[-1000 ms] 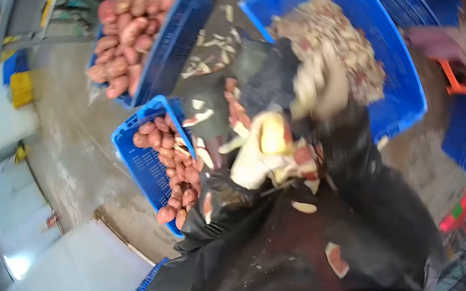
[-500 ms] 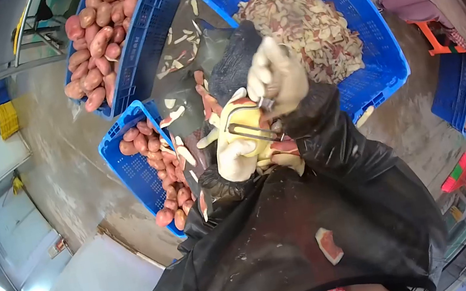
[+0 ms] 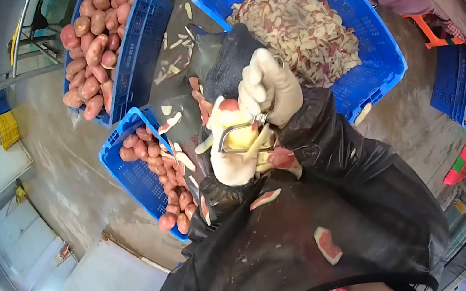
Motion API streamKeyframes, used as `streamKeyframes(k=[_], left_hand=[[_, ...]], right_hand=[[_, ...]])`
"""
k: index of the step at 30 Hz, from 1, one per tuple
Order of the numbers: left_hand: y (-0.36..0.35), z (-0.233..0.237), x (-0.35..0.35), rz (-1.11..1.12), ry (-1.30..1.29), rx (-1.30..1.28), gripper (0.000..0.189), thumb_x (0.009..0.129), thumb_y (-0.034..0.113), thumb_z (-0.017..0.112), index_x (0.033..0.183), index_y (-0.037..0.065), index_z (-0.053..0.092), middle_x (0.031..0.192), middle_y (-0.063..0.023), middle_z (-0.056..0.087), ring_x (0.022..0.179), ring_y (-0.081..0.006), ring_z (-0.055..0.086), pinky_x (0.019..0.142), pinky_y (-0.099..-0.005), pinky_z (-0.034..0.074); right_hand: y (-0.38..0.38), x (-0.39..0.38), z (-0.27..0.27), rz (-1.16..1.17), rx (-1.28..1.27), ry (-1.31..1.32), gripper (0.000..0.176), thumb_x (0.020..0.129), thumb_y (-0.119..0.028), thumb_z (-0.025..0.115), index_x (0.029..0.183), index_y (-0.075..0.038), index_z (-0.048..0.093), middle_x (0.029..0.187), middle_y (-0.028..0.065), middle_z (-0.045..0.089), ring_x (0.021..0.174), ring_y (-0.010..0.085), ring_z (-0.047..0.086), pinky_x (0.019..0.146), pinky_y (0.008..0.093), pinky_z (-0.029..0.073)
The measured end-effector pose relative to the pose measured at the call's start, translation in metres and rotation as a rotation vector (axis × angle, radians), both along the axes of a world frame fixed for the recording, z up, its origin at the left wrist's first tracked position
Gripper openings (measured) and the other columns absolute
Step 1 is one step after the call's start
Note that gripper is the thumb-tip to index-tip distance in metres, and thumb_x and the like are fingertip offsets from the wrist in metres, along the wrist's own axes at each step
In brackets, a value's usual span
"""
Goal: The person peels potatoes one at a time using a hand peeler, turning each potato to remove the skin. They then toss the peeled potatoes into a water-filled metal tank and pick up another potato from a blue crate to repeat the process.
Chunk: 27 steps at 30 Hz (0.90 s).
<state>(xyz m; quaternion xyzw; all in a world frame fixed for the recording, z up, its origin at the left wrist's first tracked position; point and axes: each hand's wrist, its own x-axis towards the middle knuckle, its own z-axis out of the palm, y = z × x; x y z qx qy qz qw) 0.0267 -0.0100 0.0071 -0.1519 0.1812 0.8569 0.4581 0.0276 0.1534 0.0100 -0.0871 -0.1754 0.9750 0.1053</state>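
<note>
My gloved left hand (image 3: 232, 167) is closed around a partly peeled potato (image 3: 238, 138), with red skin at its far end and pale yellow flesh elsewhere. My gloved right hand (image 3: 272, 86) grips a metal peeler (image 3: 225, 137), whose wire frame lies across the potato. Curled peel strips (image 3: 285, 160) hang below the potato, near my right wrist. Other peel scraps (image 3: 265, 199) rest on my dark waterproof smock (image 3: 262, 245).
A large blue crate (image 3: 381, 53) ahead on the right holds a heap of peelings (image 3: 300, 29). Two blue crates on the left hold red potatoes (image 3: 97, 51) and smaller ones (image 3: 164, 175). At the right stand another potato crate (image 3: 451, 84) and a broom (image 3: 457, 166). Peelings litter the wet floor.
My right hand has moved down and slightly left, and the peeler has shifted down over the potato. A new peel scrap lies on my smock.
</note>
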Motion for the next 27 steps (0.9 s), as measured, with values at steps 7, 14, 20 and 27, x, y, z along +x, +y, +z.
streamKeyframes(k=[7,14,20,27], left_hand=[[-0.001,-0.011,0.010,0.107,-0.155,-0.239,0.048,0.091,0.036,0.049,0.130,0.010,0.041,0.105,-0.0091,0.060,0.094,-0.0240,0.059,0.077,-0.0374,0.051],[-0.006,-0.016,0.008,-0.050,-0.130,0.048,0.049,0.092,0.039,0.048,0.131,0.011,0.041,0.106,-0.0121,0.060,0.087,-0.0248,0.061,0.064,-0.0387,0.052],[0.016,0.008,0.016,0.081,0.054,-0.207,0.058,0.092,0.052,0.041,0.132,0.011,0.036,0.109,-0.0099,0.056,0.087,-0.0244,0.060,0.069,-0.0349,0.051],[0.000,0.044,-0.004,-0.719,0.555,-0.603,0.075,0.064,0.009,0.080,0.126,0.002,0.039,0.101,-0.0081,0.054,0.087,-0.0145,0.056,0.076,-0.0294,0.048]], right_hand=[[0.024,-0.020,-0.035,-0.177,-0.164,-0.246,0.039,0.094,-0.042,0.045,0.071,-0.010,0.047,0.055,0.0009,0.044,0.052,0.0201,0.053,0.050,0.0368,0.044],[0.033,-0.020,-0.046,-0.204,-0.274,-0.231,0.037,0.090,-0.039,0.054,0.069,-0.010,0.049,0.055,0.0013,0.046,0.055,0.0178,0.050,0.052,0.0344,0.041],[0.005,0.003,-0.020,-0.019,-0.321,0.022,0.037,0.093,-0.044,0.045,0.076,-0.013,0.052,0.058,0.0009,0.049,0.051,0.0199,0.052,0.051,0.0363,0.043],[-0.003,0.009,0.023,0.129,-0.037,-0.118,0.035,0.093,-0.043,0.047,0.075,-0.012,0.049,0.057,-0.0008,0.047,0.050,0.0172,0.051,0.049,0.0315,0.043]])
